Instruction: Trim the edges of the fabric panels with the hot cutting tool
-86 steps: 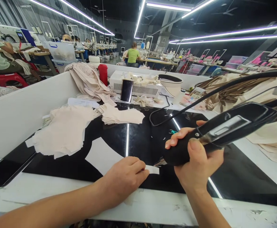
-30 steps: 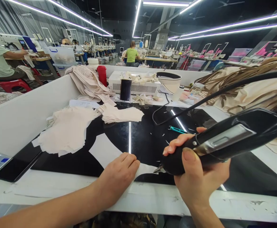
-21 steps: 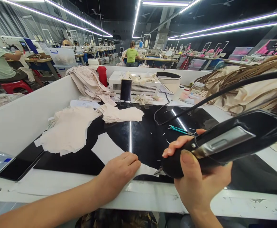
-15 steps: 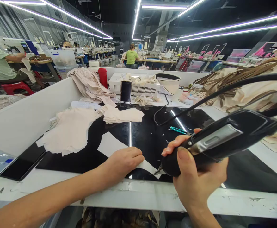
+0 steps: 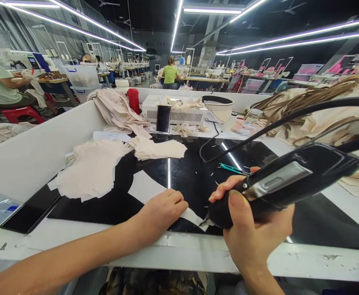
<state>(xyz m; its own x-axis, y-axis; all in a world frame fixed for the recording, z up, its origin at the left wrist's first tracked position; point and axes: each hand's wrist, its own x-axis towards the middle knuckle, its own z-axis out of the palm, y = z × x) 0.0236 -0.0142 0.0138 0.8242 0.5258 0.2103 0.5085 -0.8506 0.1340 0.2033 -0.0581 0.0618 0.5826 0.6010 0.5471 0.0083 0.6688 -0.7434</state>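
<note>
My left hand is closed, its bent fingers pressing a white fabric piece flat on the black glossy board. The piece narrows toward the right, and its middle is hidden under that hand. My right hand is wrapped round a black corded hand tool with a silver lever. The tool slants down to the left, and its pointed metal tip touches the fabric's narrow right end. Small white scraps lie beyond the tip. Teal thread snips rest just behind the right hand's fingers.
Stacked cream fabric pieces lie left, near a black phone. Behind stand an upright phone, a vented white box and a red container. The tool's black cable arches right, before piled cloth.
My hands, the tool and the fabric are almost where they were; the left hand has shifted very slightly right. A co-worker at the far left has moved their hands and cloth.
</note>
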